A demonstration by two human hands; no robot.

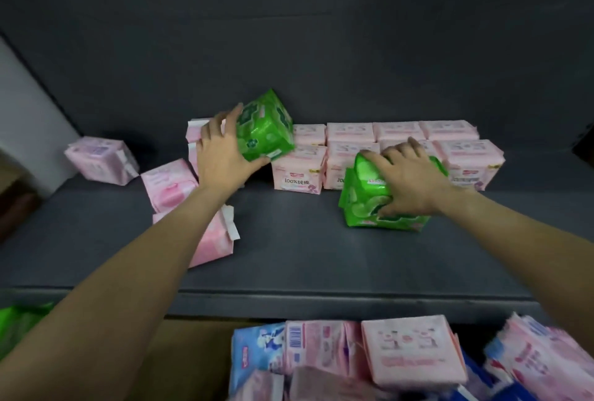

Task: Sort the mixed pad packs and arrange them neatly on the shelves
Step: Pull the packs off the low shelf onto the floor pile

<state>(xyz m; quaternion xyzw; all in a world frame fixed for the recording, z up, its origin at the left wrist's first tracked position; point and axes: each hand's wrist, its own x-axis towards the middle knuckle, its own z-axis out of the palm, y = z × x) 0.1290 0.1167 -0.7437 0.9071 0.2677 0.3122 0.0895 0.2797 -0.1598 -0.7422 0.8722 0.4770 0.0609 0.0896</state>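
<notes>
Mid-sort, green-pack step. Left hand (221, 150) gripped a green pack (265, 126), fingers and thumb curled round its near end, pack tilted and raised off the shelf (289, 259), just in front of the pink stack's left end. Right hand (408, 175) clamped down on a second green pack (382, 198), fingers wrapped over top, thumb at the near side; looked like two green packs stacked there, resting on shelf, touching the front of the neat pink row (385, 150). Loose pink packs (173, 185) lay scattered at left, one more (101, 159) well apart toward the left wall. Mixed pile (353, 362) of pink and blue packs sat below the shelf edge, unsorted.

Judged: greens being pulled out of pink zone and grouped. Next probably called for bringing both greens together in a bare stretch of shelf, squared up and faces fwd, w/o knocking pink row. Then loose pinks at left, then lower pile.
</notes>
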